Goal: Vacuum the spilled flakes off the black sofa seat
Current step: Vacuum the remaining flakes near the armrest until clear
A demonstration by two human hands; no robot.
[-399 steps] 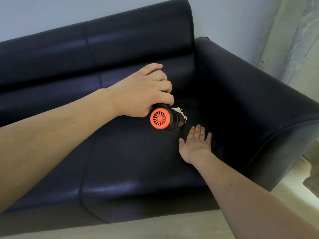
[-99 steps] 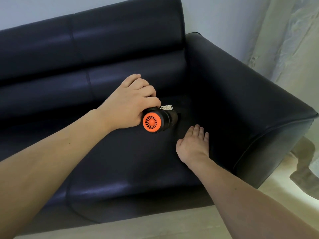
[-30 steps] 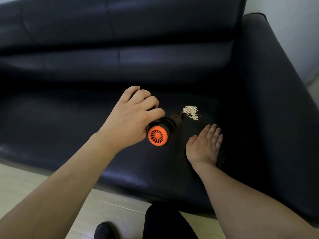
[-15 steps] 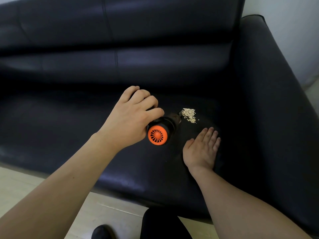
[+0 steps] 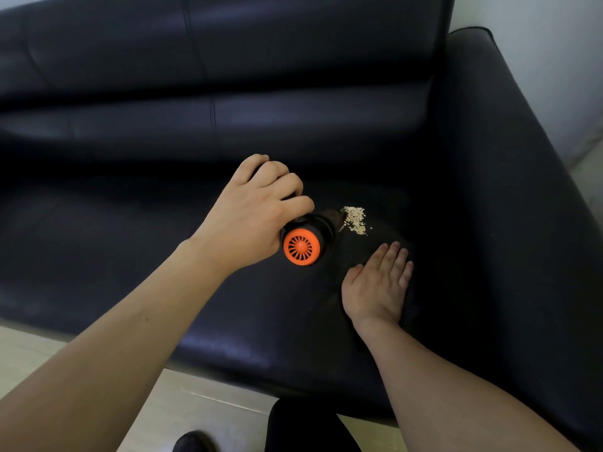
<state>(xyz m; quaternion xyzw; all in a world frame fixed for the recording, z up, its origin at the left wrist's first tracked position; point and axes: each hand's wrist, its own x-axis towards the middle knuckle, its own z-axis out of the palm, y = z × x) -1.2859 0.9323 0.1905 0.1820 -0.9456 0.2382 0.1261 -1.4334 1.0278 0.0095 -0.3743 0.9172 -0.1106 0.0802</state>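
Now the left hand [image 5: 251, 216] is wrapped around the vacuum [image 5: 306, 239], its nozzle touching the near edge of the flakes [image 5: 355, 219] piled on the sofa seat [image 5: 130, 243] near the armrest [image 5: 509, 177], while the right hand [image 5: 378, 285] lies flat, fingers together, just beside them.

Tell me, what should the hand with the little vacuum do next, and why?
Probably nudge the handheld vacuum a little forward and right, into the flakes. The left hand grips it with its nozzle right at the pile's left edge, and the pile lies unswept on the sofa seat. The right hand rests flat, just short of the flakes.
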